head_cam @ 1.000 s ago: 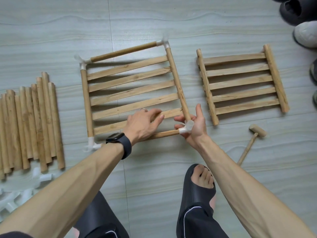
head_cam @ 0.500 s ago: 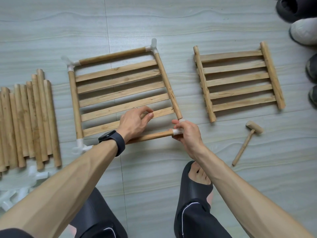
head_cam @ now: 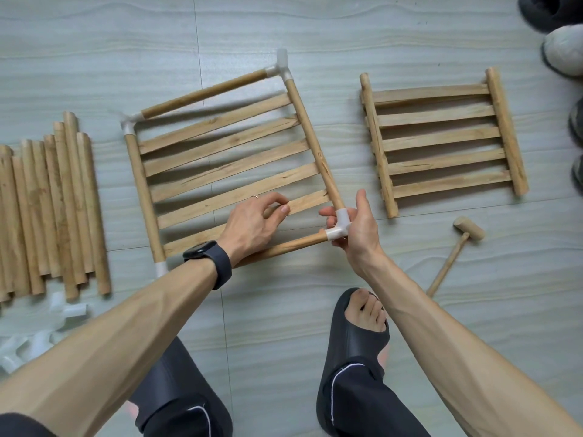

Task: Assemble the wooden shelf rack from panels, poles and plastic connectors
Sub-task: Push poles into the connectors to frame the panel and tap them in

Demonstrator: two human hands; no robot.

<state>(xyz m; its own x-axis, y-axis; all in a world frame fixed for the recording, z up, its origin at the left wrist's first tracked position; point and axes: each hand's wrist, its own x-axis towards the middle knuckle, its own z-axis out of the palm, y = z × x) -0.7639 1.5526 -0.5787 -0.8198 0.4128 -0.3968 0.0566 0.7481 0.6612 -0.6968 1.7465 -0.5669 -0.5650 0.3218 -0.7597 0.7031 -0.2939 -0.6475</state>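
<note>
Pale floor tiles [head_cam: 315, 33] carry the slatted panel [head_cam: 220, 159]. The left hand [head_cam: 252, 225] curls round its near edge, and the right hand [head_cam: 361, 234] grasps the white corner connector [head_cam: 340, 228] there.

Bright, even, soft light, faint shadows, sharp centre, wide-angle bending at edges

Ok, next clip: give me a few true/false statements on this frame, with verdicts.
1. The left hand holds the framed panel. True.
2. The right hand holds the mallet. False: it grips a connector; the mallet lies on the floor.
3. The bare panel has corner pieces fitted. False: it has none.
4. Spare poles lie left of the framed panel. True.
</note>
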